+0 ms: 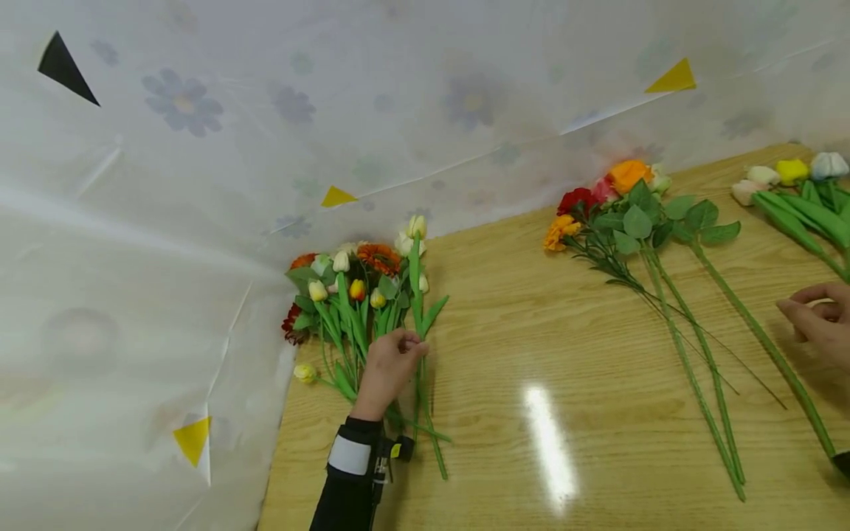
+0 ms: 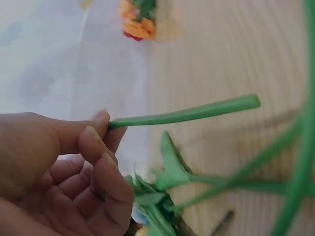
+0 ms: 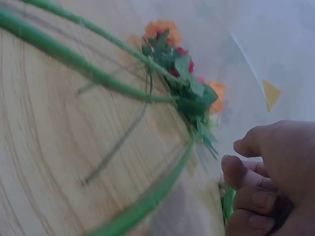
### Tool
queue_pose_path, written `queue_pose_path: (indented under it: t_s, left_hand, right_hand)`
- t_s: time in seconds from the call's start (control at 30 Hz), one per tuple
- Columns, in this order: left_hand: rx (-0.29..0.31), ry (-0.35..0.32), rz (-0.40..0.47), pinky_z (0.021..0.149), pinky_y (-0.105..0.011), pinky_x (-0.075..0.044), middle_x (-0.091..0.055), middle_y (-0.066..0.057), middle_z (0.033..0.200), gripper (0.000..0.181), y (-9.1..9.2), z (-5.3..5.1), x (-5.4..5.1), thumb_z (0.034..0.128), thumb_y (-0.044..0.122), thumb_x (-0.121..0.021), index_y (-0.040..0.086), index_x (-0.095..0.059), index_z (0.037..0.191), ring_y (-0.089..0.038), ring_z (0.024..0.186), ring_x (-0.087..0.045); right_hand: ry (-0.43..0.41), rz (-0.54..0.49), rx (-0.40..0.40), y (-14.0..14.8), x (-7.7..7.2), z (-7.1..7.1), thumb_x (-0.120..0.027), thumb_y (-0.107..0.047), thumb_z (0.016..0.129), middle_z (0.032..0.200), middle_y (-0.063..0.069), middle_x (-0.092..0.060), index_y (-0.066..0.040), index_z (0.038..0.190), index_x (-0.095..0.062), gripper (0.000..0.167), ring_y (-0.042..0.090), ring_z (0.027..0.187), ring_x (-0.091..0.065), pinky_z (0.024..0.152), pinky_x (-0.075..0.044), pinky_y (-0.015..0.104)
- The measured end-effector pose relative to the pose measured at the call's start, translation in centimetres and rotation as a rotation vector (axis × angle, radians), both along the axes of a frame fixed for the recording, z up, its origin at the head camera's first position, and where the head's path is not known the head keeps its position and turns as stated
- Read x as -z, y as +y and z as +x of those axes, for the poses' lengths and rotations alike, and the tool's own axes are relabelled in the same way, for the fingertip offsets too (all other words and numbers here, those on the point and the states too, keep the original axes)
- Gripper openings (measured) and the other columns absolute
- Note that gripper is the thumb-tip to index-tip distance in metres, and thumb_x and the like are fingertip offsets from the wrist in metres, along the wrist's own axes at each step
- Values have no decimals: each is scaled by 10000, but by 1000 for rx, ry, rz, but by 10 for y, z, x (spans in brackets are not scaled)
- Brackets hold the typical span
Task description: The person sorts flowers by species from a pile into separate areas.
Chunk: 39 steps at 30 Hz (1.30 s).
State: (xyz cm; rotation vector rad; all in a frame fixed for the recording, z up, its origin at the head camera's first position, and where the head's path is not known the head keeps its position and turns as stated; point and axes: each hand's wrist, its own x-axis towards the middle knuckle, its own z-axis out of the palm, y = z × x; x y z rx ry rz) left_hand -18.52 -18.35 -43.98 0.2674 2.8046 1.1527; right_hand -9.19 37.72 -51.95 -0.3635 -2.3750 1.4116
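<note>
My left hand (image 1: 390,370) pinches the green stem of a pale tulip (image 1: 416,226) between thumb and fingertips. From the pinch, the cut stem end (image 2: 211,112) sticks out in the left wrist view. Below and beside this hand lies a pile of mixed flowers, among them an orange gerbera (image 1: 379,259) and a red-and-yellow tulip (image 1: 358,289). At the right edge my right hand (image 1: 823,321) hovers with loosely curled fingers, holding nothing. It is near a long rose stem (image 1: 764,339) and below a group of white and yellow tulips (image 1: 792,172).
On the wooden table (image 1: 505,317), a middle group holds an orange rose (image 1: 629,175), a dark red bloom (image 1: 576,200) and an orange carnation (image 1: 561,231), stems toward me. A flower-patterned sheet (image 1: 398,110) rises behind and at left. One yellow bloom (image 1: 305,373) lies by the left edge.
</note>
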Motion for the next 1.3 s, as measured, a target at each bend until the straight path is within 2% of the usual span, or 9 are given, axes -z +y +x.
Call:
queue_pose_path:
  t_s: [0.1, 0.2, 0.3, 0.57, 0.7, 0.83, 1.07, 1.17, 1.3]
  left_hand:
    - [22, -38, 75, 578, -268, -474, -719, -77, 920, 175, 7, 1, -6, 958, 229, -676, 82, -698, 1052, -261, 747, -657]
    - [39, -97, 150, 593, -271, -491, -720, -92, 936, 216, 16, 1, -8, 957, 247, -678, 81, -696, 1093, -374, 794, -660]
    - [79, -154, 210, 604, -299, -504, -711, -121, 932, 233, 28, 1, -9, 958, 271, -678, 89, -689, 1103, -450, 825, -642]
    - [244, -263, 348, 708, -545, -541, -710, -158, 934, 186, 75, 9, -10, 942, 281, -701, 116, -671, 1022, -503, 852, -631]
    - [310, -292, 417, 623, -409, -531, -712, -64, 867, 169, 100, 14, -12, 931, 279, -713, 123, -666, 975, -517, 834, -621]
    - [347, -320, 477, 562, -286, -461, -709, -106, 852, 162, 120, 19, -12, 922, 265, -725, 120, -655, 942, -512, 794, -608]
    - [370, -335, 536, 552, -249, -455, -699, -115, 824, 159, 134, 26, -12, 924, 220, -724, 85, -642, 943, -160, 618, -609]
    - [391, -331, 510, 567, -309, -490, -699, -221, 918, 190, 134, 26, -10, 935, 249, -711, 84, -655, 1011, -307, 675, -632]
    - [383, -331, 440, 639, -449, -541, -722, -118, 1013, 299, 122, 25, -5, 947, 308, -691, 137, -662, 1191, -480, 855, -624]
  right_hand:
    - [-45, 130, -84, -29, -28, 3, -513, -155, 1033, 527, -128, -516, -178, 1008, -570, 66, 96, 376, -346, 360, -244, 303]
    - [-136, 327, -146, -54, -43, 2, -501, -240, 1051, 576, -41, -551, 29, 1080, -558, 276, 111, 410, -353, 387, -277, 289]
    - [-162, 398, -247, -79, -48, 0, -505, -282, 1052, 639, 10, -577, 34, 1081, -579, 326, 101, 458, -392, 439, -290, 278]
    - [-35, 189, -609, -161, -56, -2, -587, -150, 1010, 661, -72, -574, -75, 1042, -662, 111, 41, 530, -458, 499, -344, 238]
    - [-68, 29, -827, -194, -62, -1, -559, -143, 1023, 677, -38, -597, -45, 1082, -661, 153, 64, 536, -508, 493, -402, 238]
    - [-116, -100, -976, -212, -62, -1, -529, -144, 1037, 681, 15, -613, -27, 1084, -646, 172, 74, 517, -492, 484, -414, 236]
    - [-98, -137, -1016, -217, -59, 4, -520, -132, 1039, 651, 49, -601, -54, 948, -610, 150, 62, 479, -437, 449, -380, 224]
    - [-84, -97, -988, -214, -58, 6, -520, -137, 1040, 661, 7, -605, -73, 952, -615, 145, 44, 491, -449, 455, -387, 223]
    - [-30, 35, -870, -205, -57, 8, -545, -140, 1029, 647, -99, -563, -137, 911, -626, 143, -3, 499, -426, 463, -370, 208]
